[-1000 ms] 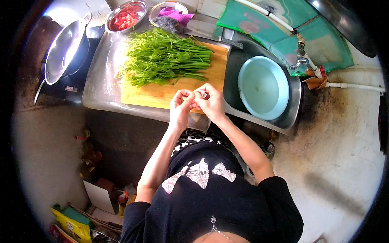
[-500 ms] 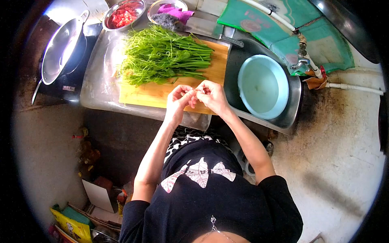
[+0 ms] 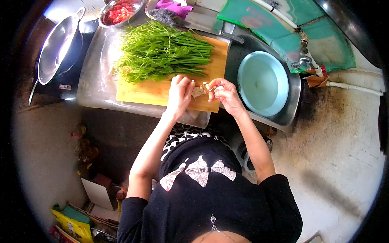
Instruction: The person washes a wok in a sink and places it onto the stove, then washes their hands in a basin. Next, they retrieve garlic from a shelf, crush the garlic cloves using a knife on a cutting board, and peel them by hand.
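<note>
A large bunch of leafy green stems [image 3: 164, 52] lies across the wooden cutting board [image 3: 139, 92]. Over the board's near edge, my left hand [image 3: 180, 96] is closed in a pinch, with a tiny whitish bit at its fingertips that is too small to name. My right hand [image 3: 225, 95] is at the board's near right corner, thumb and fingers pinching a small pale piece that looks like a garlic clove [image 3: 207, 86]. Between my hands, several pale garlic pieces [image 3: 198, 92] lie on the board, partly hidden by the fingers.
Right of the board, a light-blue basin [image 3: 263, 84] holding water sits in the metal sink [image 3: 295, 95], near a tap [image 3: 302, 62]. A wok [image 3: 58, 50] is at the left. Behind the board stand a bowl of cut red pieces [image 3: 120, 13] and a bowl with a purple cloth [image 3: 176, 8].
My hands were together over the board and are now apart, the left slightly up and the right moved rightward. Pale garlic pieces now show on the board between them.
</note>
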Motion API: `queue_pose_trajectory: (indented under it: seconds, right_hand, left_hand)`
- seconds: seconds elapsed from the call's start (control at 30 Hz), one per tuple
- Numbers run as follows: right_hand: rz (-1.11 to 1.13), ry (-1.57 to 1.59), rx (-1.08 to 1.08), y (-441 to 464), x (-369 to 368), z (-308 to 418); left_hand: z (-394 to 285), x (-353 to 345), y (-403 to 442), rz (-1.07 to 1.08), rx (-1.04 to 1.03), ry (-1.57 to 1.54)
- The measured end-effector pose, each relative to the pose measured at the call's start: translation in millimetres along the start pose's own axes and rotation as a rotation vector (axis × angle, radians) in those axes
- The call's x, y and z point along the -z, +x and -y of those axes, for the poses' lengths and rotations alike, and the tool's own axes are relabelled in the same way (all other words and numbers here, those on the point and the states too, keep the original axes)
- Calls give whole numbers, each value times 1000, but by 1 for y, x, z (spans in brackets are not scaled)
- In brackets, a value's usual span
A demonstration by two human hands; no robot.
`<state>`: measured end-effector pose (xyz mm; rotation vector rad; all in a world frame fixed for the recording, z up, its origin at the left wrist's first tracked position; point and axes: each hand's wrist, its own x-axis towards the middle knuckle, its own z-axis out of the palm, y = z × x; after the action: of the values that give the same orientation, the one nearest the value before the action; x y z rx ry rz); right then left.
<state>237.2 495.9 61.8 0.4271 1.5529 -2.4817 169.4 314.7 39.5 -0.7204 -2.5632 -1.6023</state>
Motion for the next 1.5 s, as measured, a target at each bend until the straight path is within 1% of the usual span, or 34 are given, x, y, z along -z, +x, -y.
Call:
queue_pose_trajectory:
  seconds: [0.03,0.07,0.13,0.17,0.2,0.27,0.3,0.33,0.4,0.47,0.5,0.57,0.6,0.67,0.7,0.73,0.8,0.83,0.87,0.93,0.97,1.0,1.07,1.1,1.17,1.2,1.27,1.3,1.33,1.4,1.43,1.47,1.5]
  right_hand:
    - [21,25,-36,-1,-1,2]
    - [19,25,-37,-1,-3,4]
    - [-5,-46,-90,-1,-10,6]
    - [-60,-126,-87,0,-12,3]
    - [-64,-124,-87,-1,-13,-3]
    - [-123,-588,92,-5,-19,-16]
    - [-177,-930,257,-9,-23,-22]
    - [-202,-1109,334,-13,-34,-20]
    - [-295,-1252,435,-15,-44,-33]
    - [-327,-1257,413,-9,-50,-44]
    - [-366,-1302,440,-7,-51,-48]
    - [-417,-1363,491,-5,-54,-51]
    - [-421,-1364,496,-4,-52,-52]
    - [-420,-1266,478,-4,-49,-55]
    - [-393,-1212,563,-3,-45,-55]
    - [-393,-1211,569,-5,-47,-50]
    - [-281,-1059,537,-11,-48,-40]
    - [-239,-1062,555,-13,-49,-33]
    - [-239,-1065,561,-14,-52,-26]
    - [-189,-1002,536,-16,-56,-13]
    - [-202,-997,456,-15,-53,-14]
    - [-204,-998,460,-13,-50,-17]
    - [-216,-918,367,-12,-49,-20]
    - [-216,-919,368,-11,-50,-23]
    - [-227,-427,334,-12,-59,-25]
    - [-226,-427,335,-11,-57,-26]
    - [-173,-268,191,-12,-54,-26]
    - [-141,-181,163,-14,-51,-27]
    - [-140,-181,161,-14,-50,-25]
    - [-66,-134,97,-12,-46,-23]
    - [-70,-186,107,-11,-48,-21]
    - [-67,-187,107,-13,-51,-20]
    - [-117,-273,134,-15,-55,-19]
  left_hand:
    - [-1,-2,3,25,-42,35]
    - [-1,-2,5,27,-41,33]
    - [0,-3,8,68,-163,128]
    - [1,-5,10,72,-163,126]
    - [2,-5,11,61,-185,79]
    - [4,-3,12,51,-208,34]
    - [4,-2,10,9,-200,50]
    - [3,0,9,-32,-194,64]
    - [1,5,6,-59,-171,89]
    - [2,8,0,-79,47,72]
    - [4,8,-4,-72,121,5]
    - [3,11,-11,-74,145,-30]
    - [3,11,-13,-76,171,-67]
    - [8,8,-19,-47,154,-55]
    - [12,8,-21,-20,142,-38]
    - [10,9,-20,-24,139,-36]
    - [5,9,-18,80,323,-225]
    - [2,11,-16,196,495,-385]
    - [0,15,-13,193,489,-387]
    - [-6,22,-8,352,818,-1118]
    - [-4,19,-9,334,840,-1187]
    - [-4,18,-10,336,836,-1187]
    - [-6,16,-11,319,786,-1322]
    - [-7,15,-13,319,785,-1322]
    - [-10,13,-15,320,736,-1251]
    - [-11,13,-16,319,735,-1251]
    - [-14,17,-17,334,716,-1073]
    - [-13,17,-18,336,723,-1065]
    - [-12,18,-19,334,724,-1066]
    - [-11,20,-17,350,714,-1100]
    - [-12,19,-17,349,714,-1100]
    - [-13,17,-18,296,687,-1104]
    - [-13,17,-18,242,661,-1107]
